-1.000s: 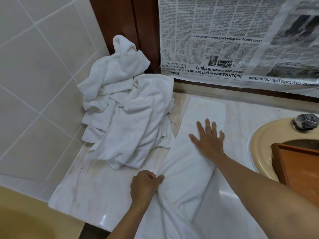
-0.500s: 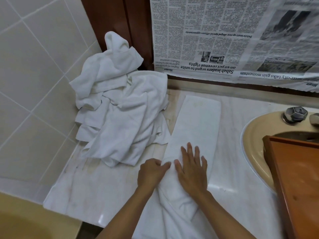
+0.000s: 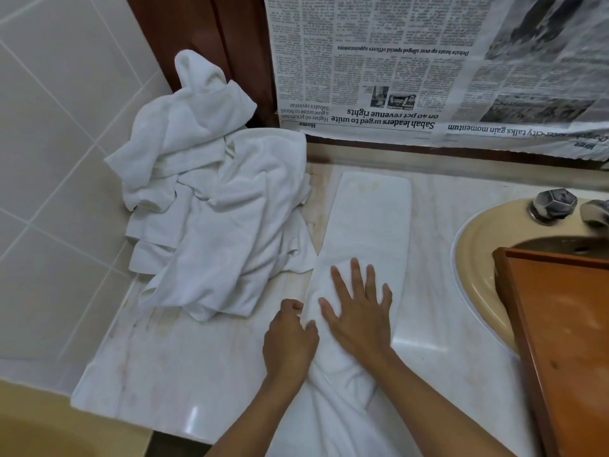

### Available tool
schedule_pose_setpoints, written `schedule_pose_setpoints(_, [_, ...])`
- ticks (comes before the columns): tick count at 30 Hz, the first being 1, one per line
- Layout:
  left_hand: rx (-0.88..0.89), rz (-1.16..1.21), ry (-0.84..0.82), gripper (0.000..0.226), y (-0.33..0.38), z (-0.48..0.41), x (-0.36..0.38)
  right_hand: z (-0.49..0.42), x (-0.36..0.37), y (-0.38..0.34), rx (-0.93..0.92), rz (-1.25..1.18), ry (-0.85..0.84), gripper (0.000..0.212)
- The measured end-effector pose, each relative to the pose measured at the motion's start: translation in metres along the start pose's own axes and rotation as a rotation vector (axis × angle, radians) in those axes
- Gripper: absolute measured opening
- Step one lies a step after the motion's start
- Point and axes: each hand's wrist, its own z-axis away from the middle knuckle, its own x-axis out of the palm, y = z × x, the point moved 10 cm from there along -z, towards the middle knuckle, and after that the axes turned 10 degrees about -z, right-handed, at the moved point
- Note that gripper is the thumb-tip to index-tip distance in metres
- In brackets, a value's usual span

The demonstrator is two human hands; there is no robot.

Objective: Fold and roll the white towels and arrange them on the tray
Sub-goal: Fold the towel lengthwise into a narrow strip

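Observation:
A white towel (image 3: 369, 222) folded into a long strip lies on the marble counter, its near end bunched and hanging over the front edge. My right hand (image 3: 359, 311) presses flat on the strip with fingers spread. My left hand (image 3: 290, 338) grips the strip's left edge just beside it. A heap of crumpled white towels (image 3: 211, 206) sits to the left against the tiled wall. The wooden tray (image 3: 560, 331) rests over the sink at the right edge.
The marble counter (image 3: 171, 367) ends at a front edge near me. A beige sink (image 3: 474, 258) with a metal tap knob (image 3: 553, 202) lies to the right. Newspaper (image 3: 428, 67) covers the back wall. A beige tub rim (image 3: 49, 427) shows at lower left.
My right hand slid back along the strip from its middle toward me, ending beside my left hand. The left hand keeps its grip on the towel's edge.

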Motion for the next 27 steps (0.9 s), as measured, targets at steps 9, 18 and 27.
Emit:
schedule_pose_setpoints(9, [0.105, -0.119, -0.087, 0.061, 0.054, 0.045, 0.041, -0.075, -0.015, 0.025, 0.072, 0.068, -0.087, 0.077])
schedule_pose_setpoints(18, [0.019, -0.163, -0.127, 0.075, 0.073, 0.038, 0.048, -0.099, -0.023, 0.026, 0.075, 0.106, -0.091, 0.065])
schedule_pose_setpoints(27, [0.082, -0.270, -0.381, 0.072, 0.038, 0.057, 0.042, -0.096, -0.025, 0.031, 0.076, 0.090, -0.088, 0.071])
